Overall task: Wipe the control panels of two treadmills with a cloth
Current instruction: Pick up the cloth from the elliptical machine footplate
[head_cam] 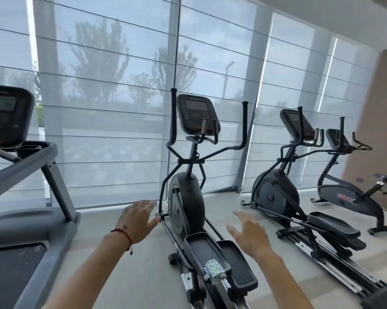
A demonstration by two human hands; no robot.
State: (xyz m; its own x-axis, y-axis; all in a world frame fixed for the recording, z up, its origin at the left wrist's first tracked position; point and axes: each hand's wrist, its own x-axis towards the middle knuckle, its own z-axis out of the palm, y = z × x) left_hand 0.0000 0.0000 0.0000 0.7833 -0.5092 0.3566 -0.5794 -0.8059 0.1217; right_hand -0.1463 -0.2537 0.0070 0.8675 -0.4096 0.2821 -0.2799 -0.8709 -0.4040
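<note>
A small white cloth with green dots (215, 269) lies rolled on the left pedal of the elliptical machine (188, 201) straight ahead. That machine's dark control panel (195, 113) stands high above it. At the far left a treadmill (32, 221) shows its own dark control panel (6, 114), cut by the frame edge. My left hand (137, 220), with a red string bracelet on the wrist, is stretched forward with fingers spread and holds nothing. My right hand (250, 236) is also stretched forward, fingers apart and empty, above and right of the cloth.
A second elliptical (277, 192) and an exercise bike (348, 195) stand to the right. Tall windows with sheer blinds (121, 108) run behind all the machines. A brown wall (379, 121) closes the right side. Pale floor (130, 259) lies between treadmill and elliptical.
</note>
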